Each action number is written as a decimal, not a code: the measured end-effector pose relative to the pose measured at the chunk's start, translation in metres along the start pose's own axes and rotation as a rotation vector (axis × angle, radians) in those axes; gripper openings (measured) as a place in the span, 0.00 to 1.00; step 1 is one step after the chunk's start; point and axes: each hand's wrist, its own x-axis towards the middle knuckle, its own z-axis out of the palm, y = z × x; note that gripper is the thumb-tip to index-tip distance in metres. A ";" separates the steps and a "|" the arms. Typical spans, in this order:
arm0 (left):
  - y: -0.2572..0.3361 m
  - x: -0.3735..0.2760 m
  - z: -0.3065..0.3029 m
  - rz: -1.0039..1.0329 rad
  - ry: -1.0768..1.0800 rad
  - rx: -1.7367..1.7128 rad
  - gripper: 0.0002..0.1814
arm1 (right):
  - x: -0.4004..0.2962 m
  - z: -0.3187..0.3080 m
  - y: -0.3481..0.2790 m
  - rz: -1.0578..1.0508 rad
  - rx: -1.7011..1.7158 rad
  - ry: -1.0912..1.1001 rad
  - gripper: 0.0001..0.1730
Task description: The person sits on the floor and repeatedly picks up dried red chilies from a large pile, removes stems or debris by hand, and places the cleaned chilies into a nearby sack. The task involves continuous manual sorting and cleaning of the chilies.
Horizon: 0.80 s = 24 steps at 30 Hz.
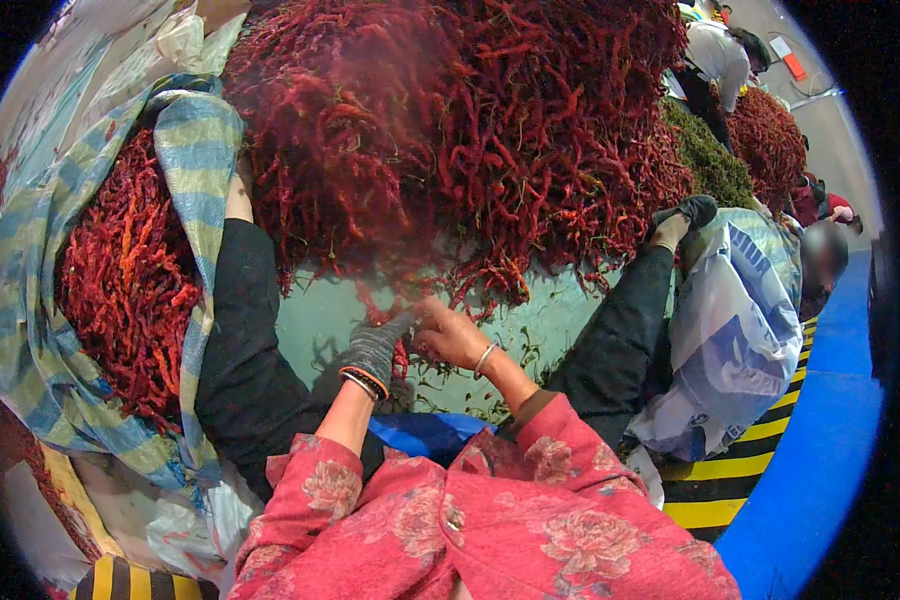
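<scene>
My left hand, in a grey knit glove, is closed around a few red chilli peppers; one pepper hangs below its fingers. Bare and with a silver bangle at the wrist, my right hand meets the left fingertips. Blur hides what its curled fingers pinch. Just beyond both hands rises a large heap of dried-looking red chilli peppers, some with stems. Its near edge spills onto a pale green sheet between my legs. Loose chilli stems are scattered over that sheet, mostly right of my hands.
An open blue-and-yellow striped woven sack holding red chillies stands beside my left leg. A white-and-blue printed sack is beyond my right leg. Farther right, a person bends by another chilli heap. Yellow-black striped edging borders blue flooring.
</scene>
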 end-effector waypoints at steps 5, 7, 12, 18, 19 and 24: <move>-0.029 0.022 0.005 0.395 0.092 0.228 0.19 | 0.003 0.018 0.001 0.106 -0.224 0.138 0.21; -0.025 0.018 0.010 0.629 0.118 0.462 0.19 | 0.006 0.023 0.004 0.201 -0.208 0.213 0.20; -0.003 0.001 0.014 0.578 0.044 0.383 0.15 | 0.020 0.027 0.024 0.259 -0.101 0.280 0.14; -0.003 0.011 0.010 0.442 0.176 0.242 0.11 | 0.012 0.012 0.002 0.114 -0.180 0.137 0.11; 0.007 0.006 0.011 0.387 0.184 0.223 0.11 | 0.010 0.011 0.001 0.122 -0.136 0.136 0.11; 0.001 -0.010 0.027 0.484 -0.023 0.058 0.15 | 0.012 0.018 0.020 0.216 -0.424 0.332 0.09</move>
